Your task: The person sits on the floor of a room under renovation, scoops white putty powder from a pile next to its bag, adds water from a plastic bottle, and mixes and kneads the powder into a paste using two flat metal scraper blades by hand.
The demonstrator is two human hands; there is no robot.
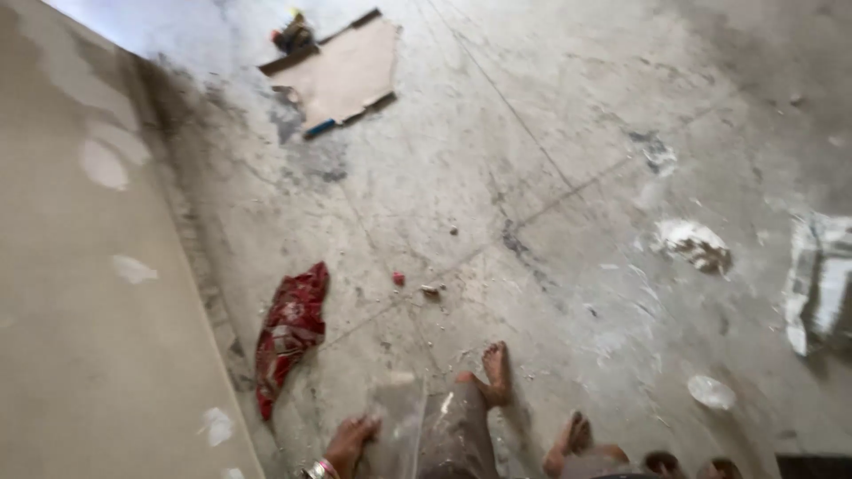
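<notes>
Head view: left hand (349, 441), wearing bangles at the wrist, is hanging low beside a clear plastic sheet (397, 426); whether its fingers are gripping the sheet cannot be told. Right hand is lying outside the view. Crumpled red patterned cloth (288, 330) is lying on the grey concrete floor (497, 151) near the plastered wall (80, 293). Flat brown cardboard piece (344, 73) is lying well apart.

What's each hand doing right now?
Left hand: fingers curled at the edge of a clear plastic sheet; whether it grips it cannot be told.
Right hand: not in view.
</notes>
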